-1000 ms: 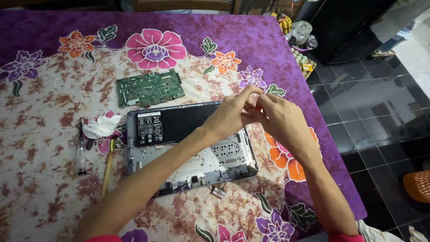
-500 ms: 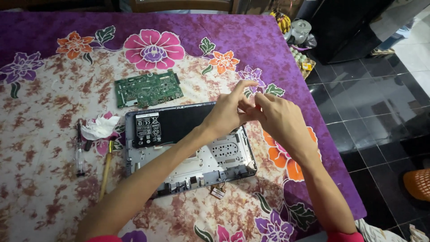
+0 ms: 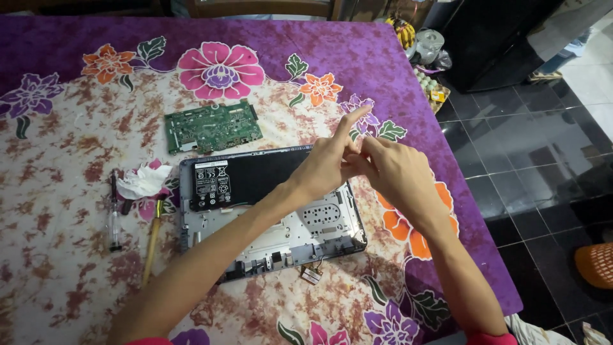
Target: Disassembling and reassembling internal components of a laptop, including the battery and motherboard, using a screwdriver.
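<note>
Above the open laptop (image 3: 271, 214), the left hand (image 3: 325, 163) now lifts its forefinger clear while the right hand (image 3: 396, 176) stays pressed to it, fingertips pinched together; whether they hold anything cannot be told. The circuit board (image 3: 212, 126) lies beyond, untouched

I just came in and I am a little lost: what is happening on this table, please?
A person is working on an opened laptop base that lies on a flowered cloth. The left hand and the right hand meet above its far right corner, fingers touching; whether they pinch something small cannot be told. A green circuit board lies apart behind the laptop. To the left lie a screwdriver, a crumpled tissue and a thin stick-like tool.
</note>
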